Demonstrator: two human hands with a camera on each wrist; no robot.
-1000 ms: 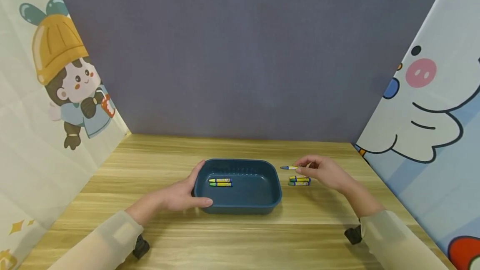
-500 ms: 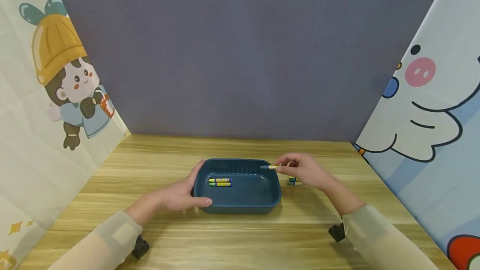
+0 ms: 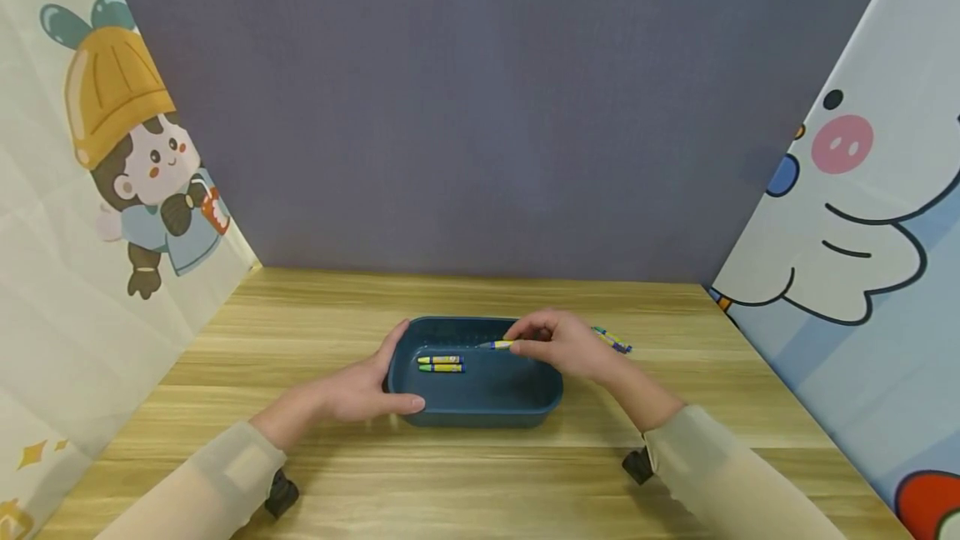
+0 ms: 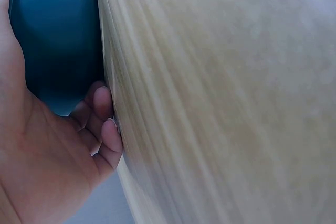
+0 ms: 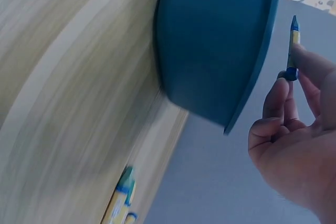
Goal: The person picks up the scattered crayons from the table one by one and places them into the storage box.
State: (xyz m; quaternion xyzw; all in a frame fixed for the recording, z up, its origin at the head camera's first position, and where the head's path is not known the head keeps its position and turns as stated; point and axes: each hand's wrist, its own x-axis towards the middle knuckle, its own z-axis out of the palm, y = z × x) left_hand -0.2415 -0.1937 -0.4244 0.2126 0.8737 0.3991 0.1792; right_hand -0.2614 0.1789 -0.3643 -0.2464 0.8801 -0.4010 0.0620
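Note:
A dark blue plastic bin [image 3: 487, 419] sits on the table, with two crayons [image 3: 441, 368] side by side at the left of its floor, one yellow-tipped, one green-tipped. My left hand [image 3: 367, 386] grips the bin's left end, thumb on the near rim; in the left wrist view its fingers curl low at the bin's wall. My right hand [image 3: 558, 344] pinches a dark-tipped crayon [image 5: 293, 40] between thumb and fingertips, over the right half of the bin, its tip pointing left. Several loose crayons [image 3: 612, 340] lie slanted on the table behind my right hand.
The wooden table [image 3: 465, 482] ends at a grey back panel [image 3: 480, 123]. Cartoon-printed cloths stand on the left and right sides. Near each sleeve cuff sits a black wrist device [image 3: 638, 466].
My right hand has carried its crayon leftward from the table to over the bin. The loose crayons have shifted back and turned slantwise. My left hand and the bin stay put.

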